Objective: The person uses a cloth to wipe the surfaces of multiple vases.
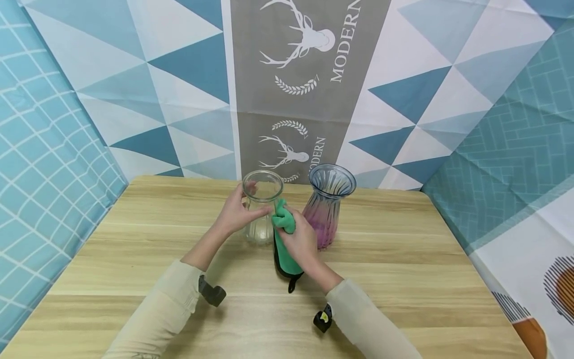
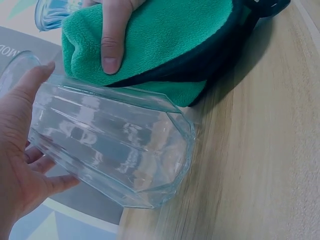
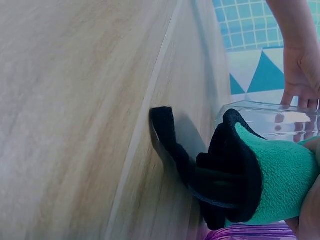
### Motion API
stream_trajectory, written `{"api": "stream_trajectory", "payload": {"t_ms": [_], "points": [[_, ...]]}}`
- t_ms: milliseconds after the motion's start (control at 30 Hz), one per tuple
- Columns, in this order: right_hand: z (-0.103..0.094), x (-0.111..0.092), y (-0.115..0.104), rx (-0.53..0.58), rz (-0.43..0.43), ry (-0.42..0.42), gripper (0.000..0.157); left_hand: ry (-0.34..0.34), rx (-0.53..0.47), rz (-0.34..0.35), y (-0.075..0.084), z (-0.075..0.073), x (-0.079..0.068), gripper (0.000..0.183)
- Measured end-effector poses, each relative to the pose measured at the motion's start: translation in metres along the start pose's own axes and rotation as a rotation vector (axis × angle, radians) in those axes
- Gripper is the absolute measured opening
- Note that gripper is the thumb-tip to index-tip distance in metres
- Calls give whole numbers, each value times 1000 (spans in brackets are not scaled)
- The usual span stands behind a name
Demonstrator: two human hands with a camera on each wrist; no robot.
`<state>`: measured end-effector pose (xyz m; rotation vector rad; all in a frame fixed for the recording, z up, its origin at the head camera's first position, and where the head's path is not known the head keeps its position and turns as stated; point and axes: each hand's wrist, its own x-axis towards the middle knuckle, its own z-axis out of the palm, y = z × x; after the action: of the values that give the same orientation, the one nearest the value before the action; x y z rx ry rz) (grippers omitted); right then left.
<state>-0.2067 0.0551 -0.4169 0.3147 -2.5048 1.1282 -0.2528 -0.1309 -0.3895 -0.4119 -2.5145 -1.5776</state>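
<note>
A clear ribbed glass vase [image 1: 259, 232] with a wide round rim stands upright on the table. My left hand [image 1: 237, 213] grips it near the neck, thumb on the near side and fingers around the far side. In the left wrist view the vase [image 2: 115, 142] appears sideways, its faceted base at the wood. My right hand [image 1: 304, 238] holds a green fleecy cloth [image 1: 287, 257] with black edging, bunched at the top and hanging down beside the vase. A black loop [image 3: 170, 137] trails from the cloth's lower end in the right wrist view.
A second ribbed vase [image 1: 329, 212], blue at the top and purple below, stands just behind and right of my right hand. The wooden table [image 1: 394, 289] ends at a patterned cloth backdrop [image 1: 188, 89]. Dark wrist mounts [image 1: 212, 293] stick out below both sleeves.
</note>
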Motion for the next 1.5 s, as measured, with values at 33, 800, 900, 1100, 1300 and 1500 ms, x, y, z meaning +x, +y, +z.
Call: {"api": "stream_trajectory", "payload": {"t_ms": [33, 800, 900, 1100, 1300, 1500], "points": [[0, 0, 0, 2, 2, 1, 49, 4, 1, 0, 0, 0, 0, 81], [-9, 13, -10, 107, -18, 61, 52, 28, 12, -3, -1, 1, -3, 74], [-8, 14, -9, 101, -15, 45, 52, 21, 5, -9, 0, 1, -3, 73], [-8, 13, -7, 96, -31, 26, 49, 12, -1, -8, 3, 2, -3, 74], [-6, 8, -3, 60, 0, -10, 49, 1, 2, -7, 6, 1, -2, 74], [-4, 6, -2, 45, 22, -18, 50, -20, -1, -4, 5, 0, -1, 73]]}}
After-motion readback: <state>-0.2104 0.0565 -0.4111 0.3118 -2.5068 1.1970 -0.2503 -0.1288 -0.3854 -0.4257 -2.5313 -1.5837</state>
